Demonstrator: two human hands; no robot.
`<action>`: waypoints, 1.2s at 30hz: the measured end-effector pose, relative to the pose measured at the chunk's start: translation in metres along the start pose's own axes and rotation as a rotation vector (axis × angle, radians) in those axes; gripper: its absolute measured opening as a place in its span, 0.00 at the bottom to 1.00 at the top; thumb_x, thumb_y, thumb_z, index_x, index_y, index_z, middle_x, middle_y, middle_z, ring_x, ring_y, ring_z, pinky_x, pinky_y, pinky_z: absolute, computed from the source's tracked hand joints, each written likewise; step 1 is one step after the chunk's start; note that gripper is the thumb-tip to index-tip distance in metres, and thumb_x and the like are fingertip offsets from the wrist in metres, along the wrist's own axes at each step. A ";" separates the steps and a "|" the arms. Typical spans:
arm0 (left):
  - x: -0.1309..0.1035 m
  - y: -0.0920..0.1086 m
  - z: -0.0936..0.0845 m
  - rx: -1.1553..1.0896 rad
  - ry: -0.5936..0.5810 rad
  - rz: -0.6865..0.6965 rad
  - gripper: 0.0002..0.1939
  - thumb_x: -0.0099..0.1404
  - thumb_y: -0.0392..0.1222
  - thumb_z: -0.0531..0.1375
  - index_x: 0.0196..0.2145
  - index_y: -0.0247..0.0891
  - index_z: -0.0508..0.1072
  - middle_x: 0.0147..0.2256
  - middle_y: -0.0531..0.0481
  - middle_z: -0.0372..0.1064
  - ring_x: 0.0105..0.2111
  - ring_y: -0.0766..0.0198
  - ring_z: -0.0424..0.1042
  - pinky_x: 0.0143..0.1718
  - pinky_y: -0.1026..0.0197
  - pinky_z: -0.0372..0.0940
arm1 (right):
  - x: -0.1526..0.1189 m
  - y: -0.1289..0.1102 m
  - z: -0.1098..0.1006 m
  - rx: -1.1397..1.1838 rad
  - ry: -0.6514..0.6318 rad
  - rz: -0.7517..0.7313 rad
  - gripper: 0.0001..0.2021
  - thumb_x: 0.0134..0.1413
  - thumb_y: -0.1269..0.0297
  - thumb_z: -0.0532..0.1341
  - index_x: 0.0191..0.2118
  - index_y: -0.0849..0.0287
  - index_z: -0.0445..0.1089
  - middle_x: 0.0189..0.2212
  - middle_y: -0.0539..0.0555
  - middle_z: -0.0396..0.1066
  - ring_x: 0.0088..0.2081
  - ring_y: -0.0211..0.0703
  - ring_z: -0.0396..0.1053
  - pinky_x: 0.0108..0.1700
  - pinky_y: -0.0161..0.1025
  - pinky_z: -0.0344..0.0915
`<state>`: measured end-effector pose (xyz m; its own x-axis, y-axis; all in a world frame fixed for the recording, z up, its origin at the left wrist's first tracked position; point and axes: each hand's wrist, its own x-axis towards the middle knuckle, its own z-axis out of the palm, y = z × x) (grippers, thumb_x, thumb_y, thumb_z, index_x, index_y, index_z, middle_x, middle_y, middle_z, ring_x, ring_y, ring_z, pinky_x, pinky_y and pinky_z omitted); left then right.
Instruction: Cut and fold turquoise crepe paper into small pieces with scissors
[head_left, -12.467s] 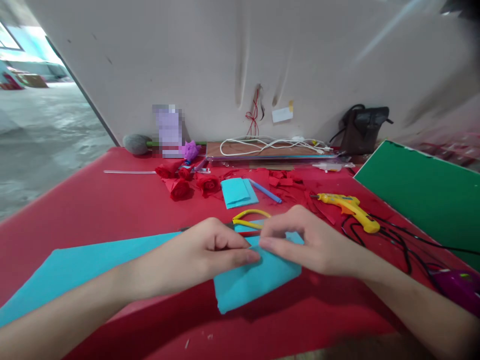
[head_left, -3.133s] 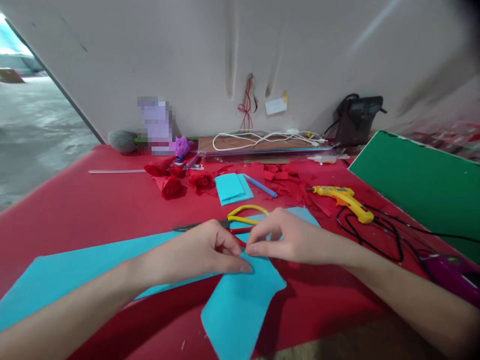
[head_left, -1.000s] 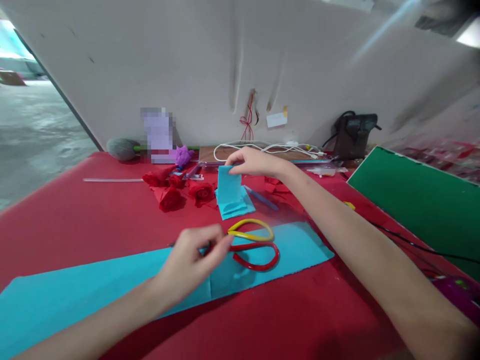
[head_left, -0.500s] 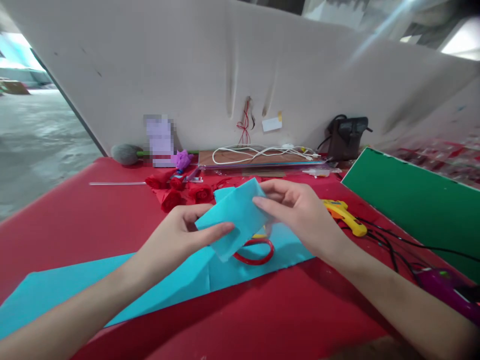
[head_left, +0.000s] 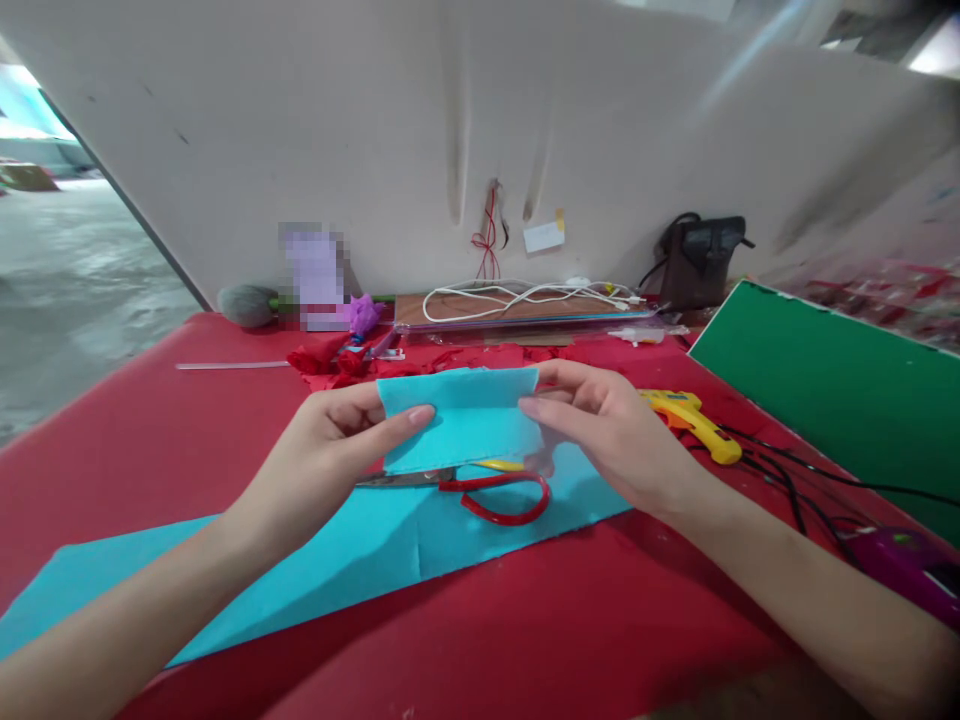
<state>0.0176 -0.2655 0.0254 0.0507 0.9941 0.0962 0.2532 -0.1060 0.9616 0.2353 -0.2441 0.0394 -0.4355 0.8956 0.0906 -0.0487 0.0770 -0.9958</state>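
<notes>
My left hand (head_left: 341,430) pinches the left end of a small blue paper piece (head_left: 461,425), its thumb on the front. The right end of that piece is between the thumb and fingers of my right hand (head_left: 585,410). Both hands hold it level above the table. Just below it, scissors with red and yellow handles (head_left: 510,518) lie on a long blue paper strip (head_left: 337,570). The held piece hides part of the scissors.
Behind the hands are red paper flowers (head_left: 322,360), a purple flower (head_left: 365,316) and a white cable (head_left: 510,300). A yellow glue gun (head_left: 701,430) and a green board (head_left: 832,400) are on the right of the red table (head_left: 480,650).
The small blue piece has turned from tilted to level. My left hand has moved left and up, and more of the scissors shows beneath the paper.
</notes>
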 end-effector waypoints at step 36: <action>-0.005 0.011 -0.007 0.176 -0.122 0.459 0.22 0.54 0.23 0.49 0.28 0.48 0.75 0.34 0.59 0.70 0.38 0.68 0.69 0.37 0.72 0.65 | -0.002 -0.004 -0.006 -0.083 -0.027 -0.145 0.10 0.49 0.75 0.53 0.28 0.60 0.71 0.27 0.47 0.68 0.23 0.30 0.67 0.27 0.30 0.65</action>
<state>0.0135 -0.2716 0.0371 0.3047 0.8353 0.4576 0.3373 -0.5440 0.7683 0.2419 -0.2436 0.0428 -0.4532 0.8605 0.2326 -0.0391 0.2415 -0.9696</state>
